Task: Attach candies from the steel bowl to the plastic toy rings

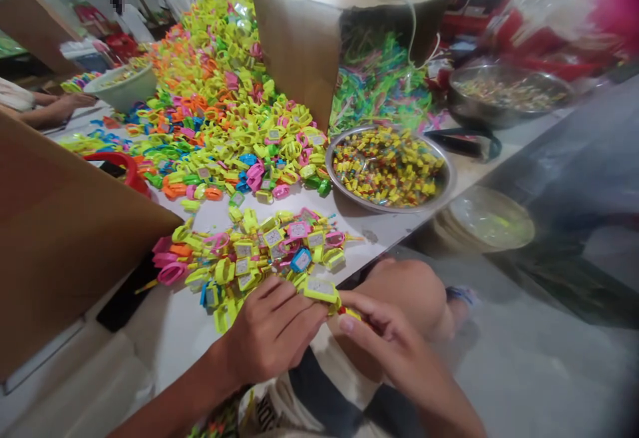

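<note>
A yellow toy watch (321,289) with a pale square face is in my left hand (279,325), whose fingers are curled around its strap. From the right, my right hand (384,331) pinches a small yellow and red piece (351,313) against the watch's strap end. Whether the two parts are joined there is hidden by my fingers. Just beyond my hands, a small heap of toy watches (272,241), mostly yellow with some pink, blue and orange, lies on the white table (172,325).
Behind spreads a large pile of colourful toy watches (214,125). A metal basin (389,209) holds small yellow pieces. Beside it, a cardboard box (294,45) contains thin coloured strips. Brown cardboard (64,245) blocks the left side. Another person's hand (72,104) is at far left.
</note>
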### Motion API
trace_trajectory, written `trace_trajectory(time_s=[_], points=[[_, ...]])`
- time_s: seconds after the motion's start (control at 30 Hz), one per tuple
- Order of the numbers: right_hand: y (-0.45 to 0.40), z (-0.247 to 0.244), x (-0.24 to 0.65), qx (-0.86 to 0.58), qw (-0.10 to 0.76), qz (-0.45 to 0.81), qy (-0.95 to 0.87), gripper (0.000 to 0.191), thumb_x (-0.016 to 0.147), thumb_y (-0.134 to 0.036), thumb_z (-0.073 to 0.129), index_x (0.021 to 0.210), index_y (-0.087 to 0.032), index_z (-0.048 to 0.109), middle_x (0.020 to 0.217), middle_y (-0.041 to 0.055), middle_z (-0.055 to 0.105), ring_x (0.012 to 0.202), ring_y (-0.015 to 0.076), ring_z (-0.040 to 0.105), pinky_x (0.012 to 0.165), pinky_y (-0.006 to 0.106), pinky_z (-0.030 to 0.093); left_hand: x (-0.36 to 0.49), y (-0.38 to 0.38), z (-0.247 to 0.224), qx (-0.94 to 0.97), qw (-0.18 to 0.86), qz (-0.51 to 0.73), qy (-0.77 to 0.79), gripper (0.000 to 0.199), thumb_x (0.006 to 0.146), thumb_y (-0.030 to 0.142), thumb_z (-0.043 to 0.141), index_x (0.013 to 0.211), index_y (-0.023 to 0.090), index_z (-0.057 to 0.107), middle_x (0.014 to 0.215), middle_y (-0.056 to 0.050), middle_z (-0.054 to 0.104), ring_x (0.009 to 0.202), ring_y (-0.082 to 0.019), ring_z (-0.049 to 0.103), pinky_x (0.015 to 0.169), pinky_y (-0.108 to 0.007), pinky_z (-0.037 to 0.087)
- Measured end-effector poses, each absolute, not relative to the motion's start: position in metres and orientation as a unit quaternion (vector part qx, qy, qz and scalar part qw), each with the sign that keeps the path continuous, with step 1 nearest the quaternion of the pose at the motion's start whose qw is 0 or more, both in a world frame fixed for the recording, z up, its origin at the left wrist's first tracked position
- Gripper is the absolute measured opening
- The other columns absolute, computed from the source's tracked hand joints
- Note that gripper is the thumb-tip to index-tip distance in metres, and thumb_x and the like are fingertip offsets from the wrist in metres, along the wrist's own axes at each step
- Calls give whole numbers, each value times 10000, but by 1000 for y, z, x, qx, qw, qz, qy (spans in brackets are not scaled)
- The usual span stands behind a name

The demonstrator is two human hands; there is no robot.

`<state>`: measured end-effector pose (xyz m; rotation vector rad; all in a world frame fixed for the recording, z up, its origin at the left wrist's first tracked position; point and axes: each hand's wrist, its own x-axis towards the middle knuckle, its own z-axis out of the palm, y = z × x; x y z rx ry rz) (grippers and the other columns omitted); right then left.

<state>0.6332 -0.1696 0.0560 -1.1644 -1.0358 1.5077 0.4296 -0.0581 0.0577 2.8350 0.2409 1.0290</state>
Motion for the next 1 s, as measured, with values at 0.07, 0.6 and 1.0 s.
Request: trace_trajectory(time_s=[0.07, 0.6, 1.0], points=[[-169, 54, 630, -475, 471, 618, -413, 401, 1076, -443, 660, 1449, -308, 725, 1381, 45, 759, 1290, 242, 682, 1178, 362, 473, 427, -57, 55, 934, 66, 340, 83, 235, 905, 40, 722, 1130, 100, 695, 927, -81, 797, 781, -225, 614, 717, -408, 428], [-166, 49, 627, -531, 466, 607, -363, 399, 1026, -520, 704, 1226, -178, 760, 996, 40, 756, 864, 161, 657, 766, 252, 496, 421, -45, 47, 954, 35, 297, 30, 286, 938, 57, 707, 1224, 45, 702, 1003, -129, 809, 840, -265, 635, 738, -437, 448], [-163, 32, 604, -526, 511, 637, -238, 397, 913, -573, 815, 912, -186, 728, 579, -62, 407, 499, 83, 306, 459, 223, 241, 417, -36, 55, 950, 56, 308, 21, 284, 1045, 116, 465, 1131, 51, 727, 912, -135, 770, 728, -237, 591, 646, -419, 410]])
